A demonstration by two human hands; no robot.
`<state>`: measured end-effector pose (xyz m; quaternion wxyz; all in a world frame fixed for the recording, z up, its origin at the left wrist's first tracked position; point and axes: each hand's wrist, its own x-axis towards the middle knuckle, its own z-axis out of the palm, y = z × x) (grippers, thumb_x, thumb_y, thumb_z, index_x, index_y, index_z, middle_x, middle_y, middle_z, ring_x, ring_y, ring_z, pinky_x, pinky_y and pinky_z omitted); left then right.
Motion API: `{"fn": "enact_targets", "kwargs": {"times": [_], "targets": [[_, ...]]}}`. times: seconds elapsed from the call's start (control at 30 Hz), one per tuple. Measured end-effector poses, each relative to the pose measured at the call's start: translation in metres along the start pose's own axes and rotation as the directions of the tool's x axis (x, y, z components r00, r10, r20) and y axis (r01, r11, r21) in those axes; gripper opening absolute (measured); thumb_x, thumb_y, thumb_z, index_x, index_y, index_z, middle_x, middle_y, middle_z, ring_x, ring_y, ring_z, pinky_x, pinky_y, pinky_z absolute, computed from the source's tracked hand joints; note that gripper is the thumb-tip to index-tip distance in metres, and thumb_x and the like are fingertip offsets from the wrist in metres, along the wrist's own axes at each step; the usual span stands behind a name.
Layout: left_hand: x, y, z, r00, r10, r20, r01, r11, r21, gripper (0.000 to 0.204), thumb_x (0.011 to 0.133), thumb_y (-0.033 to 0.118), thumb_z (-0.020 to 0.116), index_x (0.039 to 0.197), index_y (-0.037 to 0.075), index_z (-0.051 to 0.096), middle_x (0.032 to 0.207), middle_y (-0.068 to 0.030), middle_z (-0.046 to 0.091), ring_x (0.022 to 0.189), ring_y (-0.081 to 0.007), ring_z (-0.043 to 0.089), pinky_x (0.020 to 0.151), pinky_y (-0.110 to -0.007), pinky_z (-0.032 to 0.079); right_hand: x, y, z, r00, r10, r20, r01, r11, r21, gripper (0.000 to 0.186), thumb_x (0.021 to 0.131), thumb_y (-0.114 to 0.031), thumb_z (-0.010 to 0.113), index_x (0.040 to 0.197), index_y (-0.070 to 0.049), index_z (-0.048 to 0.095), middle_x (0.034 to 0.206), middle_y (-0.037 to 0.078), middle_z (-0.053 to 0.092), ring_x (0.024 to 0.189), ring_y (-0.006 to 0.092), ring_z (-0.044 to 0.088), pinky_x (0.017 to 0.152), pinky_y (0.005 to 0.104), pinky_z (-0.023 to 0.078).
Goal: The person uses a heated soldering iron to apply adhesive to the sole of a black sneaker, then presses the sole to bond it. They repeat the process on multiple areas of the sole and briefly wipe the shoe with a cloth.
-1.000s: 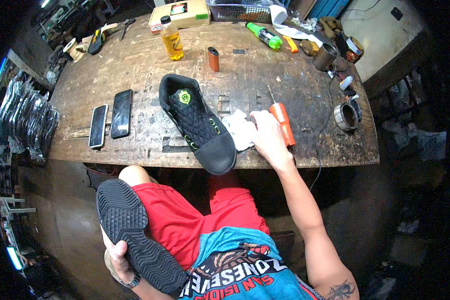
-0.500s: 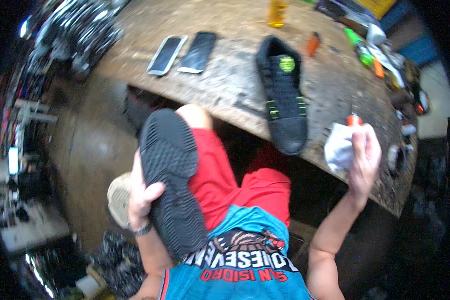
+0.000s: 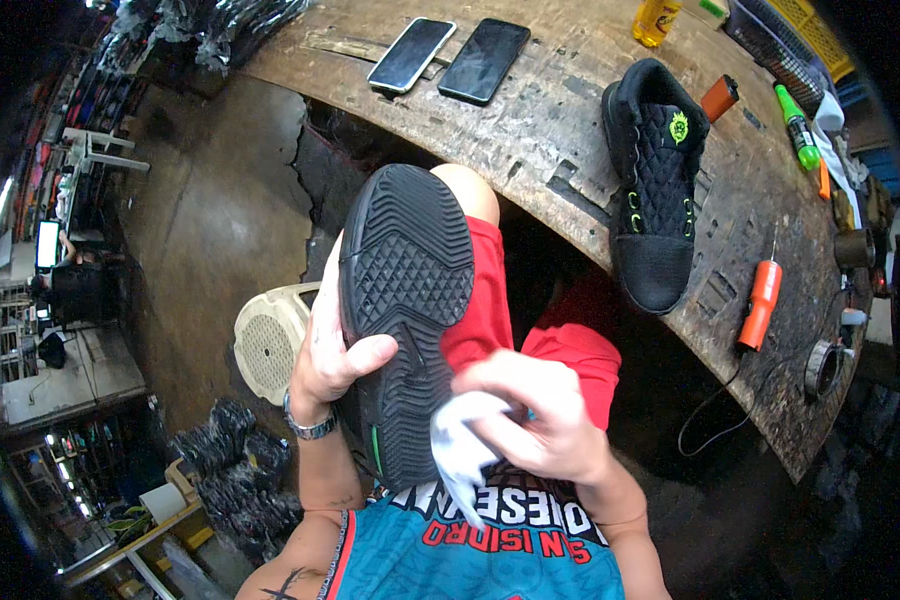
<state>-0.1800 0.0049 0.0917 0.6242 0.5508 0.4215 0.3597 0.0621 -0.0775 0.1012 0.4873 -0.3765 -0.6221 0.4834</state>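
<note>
A black shoe [image 3: 410, 290] lies over my lap with its patterned sole facing up. Wrapped around its left side, my left hand [image 3: 335, 345] grips it, thumb resting on the sole. In my right hand [image 3: 540, 415], blurred by motion, is a crumpled white cloth [image 3: 462, 450] at the shoe's right edge near the heel end. The other black shoe [image 3: 655, 190], with a green emblem on its tongue, stands upright at the table's near edge. An orange-handled tool [image 3: 763, 305] with a thin metal tip and a cord lies on the table to the right.
Two phones [image 3: 483, 60] lie on the worn wooden table [image 3: 560, 130]. Farther right are an orange block-like object [image 3: 720, 98], a green bottle [image 3: 797, 130], a yellow bottle [image 3: 655, 22] and a tape roll [image 3: 826, 368]. A beige stool [image 3: 270, 345] stands at my left.
My right hand has moved left from the table to the shoe, bringing the white cloth. The orange-handled tool that was by that hand now lies on the table. The view has shifted.
</note>
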Motion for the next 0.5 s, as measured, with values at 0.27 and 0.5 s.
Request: {"fn": "enact_targets", "kwargs": {"times": [0.27, 0.5], "targets": [[-0.004, -0.001, 0.004, 0.998, 0.011, -0.058, -0.007, 0.997, 0.075, 0.123, 0.070, 0.031, 0.086, 0.163, -0.007, 0.013, 0.158, -0.0205, 0.041, 0.144, -0.0279, 0.043, 0.122, -0.040, 0.031, 0.000, 0.034, 0.058, 0.862, -0.193, -0.469, 0.027, 0.941, -0.338, 0.043, 0.065, 0.001, 0.083, 0.099, -0.004, 0.056, 0.106, 0.018, 0.061, 0.095, 0.0358, 0.063, 0.082, 0.0441, 0.050], [-0.016, 0.014, 0.014, 0.964, 0.154, -0.217, -0.116, 0.977, 0.179, 0.122, 0.071, 0.036, 0.086, 0.161, -0.009, 0.017, 0.157, -0.0227, 0.042, 0.144, -0.0313, 0.045, 0.123, -0.042, 0.030, -0.004, 0.038, 0.065, 0.882, -0.265, -0.390, 0.140, 0.937, -0.320, 0.047, 0.063, -0.002, 0.087, 0.094, -0.007, 0.051, 0.115, 0.021, 0.061, 0.099, 0.0324, 0.063, 0.083, 0.0445, 0.048]]}}
